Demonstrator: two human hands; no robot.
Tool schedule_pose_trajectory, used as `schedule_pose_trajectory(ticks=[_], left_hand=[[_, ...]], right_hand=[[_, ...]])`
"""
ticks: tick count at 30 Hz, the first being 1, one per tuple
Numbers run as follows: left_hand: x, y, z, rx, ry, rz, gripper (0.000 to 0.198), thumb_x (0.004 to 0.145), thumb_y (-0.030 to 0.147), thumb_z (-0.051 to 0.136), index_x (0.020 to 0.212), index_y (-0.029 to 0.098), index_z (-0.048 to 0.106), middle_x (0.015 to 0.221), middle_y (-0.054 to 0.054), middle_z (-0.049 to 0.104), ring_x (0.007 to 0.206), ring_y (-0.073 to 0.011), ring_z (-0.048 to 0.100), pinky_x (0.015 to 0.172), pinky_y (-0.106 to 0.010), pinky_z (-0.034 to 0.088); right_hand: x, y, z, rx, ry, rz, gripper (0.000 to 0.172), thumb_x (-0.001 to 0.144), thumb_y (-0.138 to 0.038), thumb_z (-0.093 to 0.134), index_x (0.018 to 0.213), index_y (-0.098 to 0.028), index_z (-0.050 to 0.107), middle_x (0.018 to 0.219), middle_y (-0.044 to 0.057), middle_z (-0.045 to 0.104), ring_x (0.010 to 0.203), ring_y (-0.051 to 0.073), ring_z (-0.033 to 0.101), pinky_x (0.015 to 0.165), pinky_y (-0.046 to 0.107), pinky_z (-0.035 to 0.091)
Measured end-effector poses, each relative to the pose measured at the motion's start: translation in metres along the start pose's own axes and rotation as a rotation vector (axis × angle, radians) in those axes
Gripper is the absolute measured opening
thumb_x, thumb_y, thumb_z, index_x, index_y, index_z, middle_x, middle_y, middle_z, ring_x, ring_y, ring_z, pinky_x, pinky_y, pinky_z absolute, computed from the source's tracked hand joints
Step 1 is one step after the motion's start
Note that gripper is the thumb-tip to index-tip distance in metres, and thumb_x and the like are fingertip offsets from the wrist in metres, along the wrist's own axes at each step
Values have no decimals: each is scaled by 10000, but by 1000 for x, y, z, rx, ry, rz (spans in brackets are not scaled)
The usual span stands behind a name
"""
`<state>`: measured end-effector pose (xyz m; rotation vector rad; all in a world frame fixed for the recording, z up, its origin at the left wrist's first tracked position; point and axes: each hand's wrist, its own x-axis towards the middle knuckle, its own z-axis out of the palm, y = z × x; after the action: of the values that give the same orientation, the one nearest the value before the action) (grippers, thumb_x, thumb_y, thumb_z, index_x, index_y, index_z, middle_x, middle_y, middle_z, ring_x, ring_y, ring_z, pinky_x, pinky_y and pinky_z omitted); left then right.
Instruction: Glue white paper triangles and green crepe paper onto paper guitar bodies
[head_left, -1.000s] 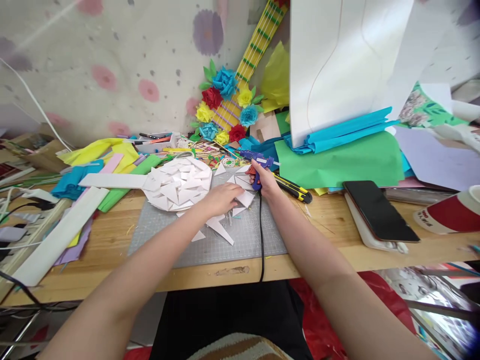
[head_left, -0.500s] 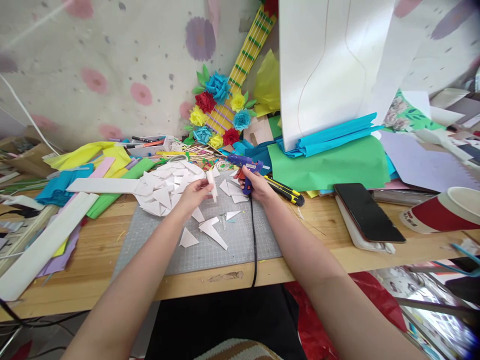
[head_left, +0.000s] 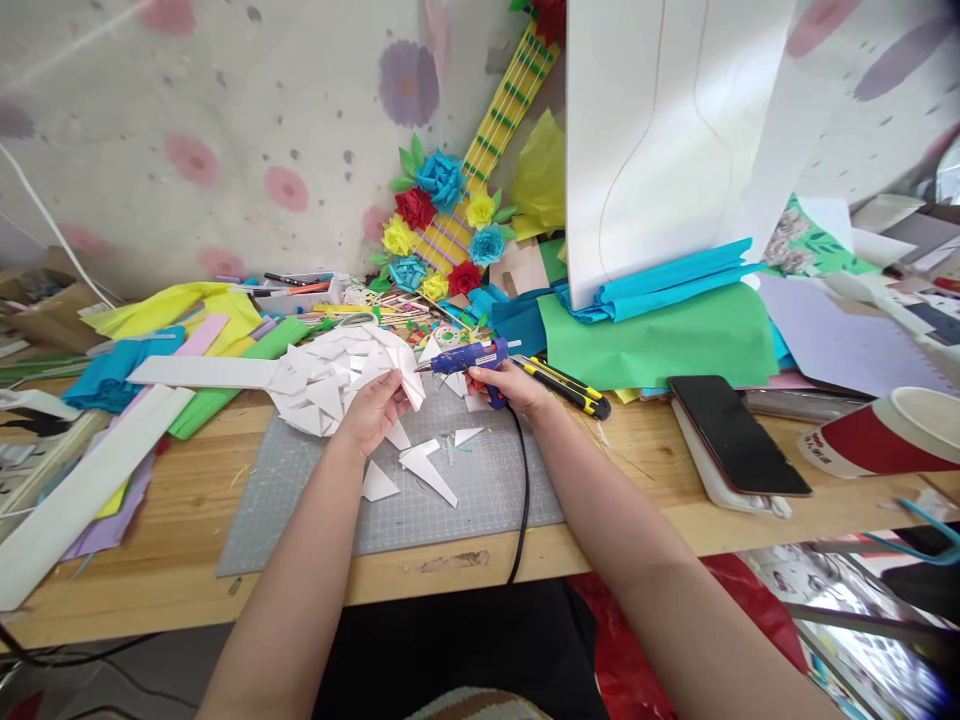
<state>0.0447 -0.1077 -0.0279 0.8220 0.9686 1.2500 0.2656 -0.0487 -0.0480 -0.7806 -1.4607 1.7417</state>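
My left hand point(head_left: 373, 412) pinches a white triangular foam piece point(head_left: 411, 383) and holds it up over the grey cutting mat point(head_left: 300, 490). My right hand point(head_left: 510, 385) grips a blue hot glue gun point(head_left: 469, 358), its nozzle pointing left at that piece. The gun's black cord point(head_left: 522, 500) runs down over the table's front edge. Just left of my left hand lies a white mosaic shape point(head_left: 330, 375) made of many glued triangles. Loose white triangles point(head_left: 427, 465) lie on the mat below my hands.
A yellow-and-black utility knife point(head_left: 570, 385) lies right of the glue gun. A black phone point(head_left: 735, 432) rests on a white pad, with a red-and-white paper cup point(head_left: 885, 432) at the far right. Coloured paper sheets, a paper-flower guitar point(head_left: 457, 220) and a white board point(head_left: 660, 140) crowd the back.
My left hand lifted a white piece off the mat. My right hand raised the glue gun from upright and turned its nozzle left toward the piece.
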Motion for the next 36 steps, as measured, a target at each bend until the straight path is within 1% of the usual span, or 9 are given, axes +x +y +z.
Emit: schedule_pose_trajectory(ticks=[3,7,11,16,24,27,30,33,36], left_hand=[[-4,0,0,-5,-3,0,339,632,411,784,797,144,654,752,-22,679,672,-108,606,648,-236,508],[-6,1,0,8,29,5,322,650,397,771,807,152,633,759,-23,678,695,-115,614,659,-244,507],[-7,0,0,48,19,3,347,652,427,759,816,149,629,745,-26,671,693,-121,614,667,-253,504],[-9,0,1,87,-21,-16,405,615,472,768,810,140,644,736,-34,672,670,-119,610,652,-242,498],[-9,-1,1,111,7,-17,387,634,446,749,848,147,631,778,-49,680,727,-148,634,637,-253,493],[-9,-1,1,117,10,-19,382,647,438,738,872,151,625,805,-52,684,753,-155,640,650,-260,499],[-10,0,2,123,26,-27,387,639,436,743,871,154,615,803,-53,685,765,-165,647,651,-267,502],[-11,-1,5,116,37,-29,400,615,434,765,845,154,597,777,-43,682,739,-159,646,650,-267,502],[-12,-3,9,100,29,-32,418,589,442,785,817,154,586,755,-38,683,698,-150,644,646,-268,504]], right_hand=[[2,3,-3,-37,-24,4,399,658,-544,715,665,-161,603,611,2,610,486,74,448,454,213,325],[2,5,-2,-71,-37,15,394,663,-536,713,653,-162,589,603,-3,599,502,82,477,460,215,334],[2,4,0,-78,5,14,410,641,-553,721,648,-171,570,562,-22,563,491,82,463,469,223,340],[2,1,1,-111,53,-57,445,650,-593,702,583,-191,523,508,-35,504,478,84,423,476,239,332],[3,-1,-1,-152,106,-64,497,647,-640,670,509,-200,485,489,-13,484,481,98,415,490,261,321],[3,0,-3,-106,121,-40,483,628,-629,689,528,-192,509,505,-13,501,475,91,425,489,256,334],[4,0,-2,-5,142,-28,450,603,-609,711,608,-180,575,608,3,583,501,87,472,487,244,370],[5,-3,3,119,169,-47,417,565,-549,759,708,-185,614,714,13,635,589,107,548,500,231,411],[7,-5,15,207,179,-63,426,482,-424,835,766,-198,613,753,4,642,714,148,619,543,231,449]])
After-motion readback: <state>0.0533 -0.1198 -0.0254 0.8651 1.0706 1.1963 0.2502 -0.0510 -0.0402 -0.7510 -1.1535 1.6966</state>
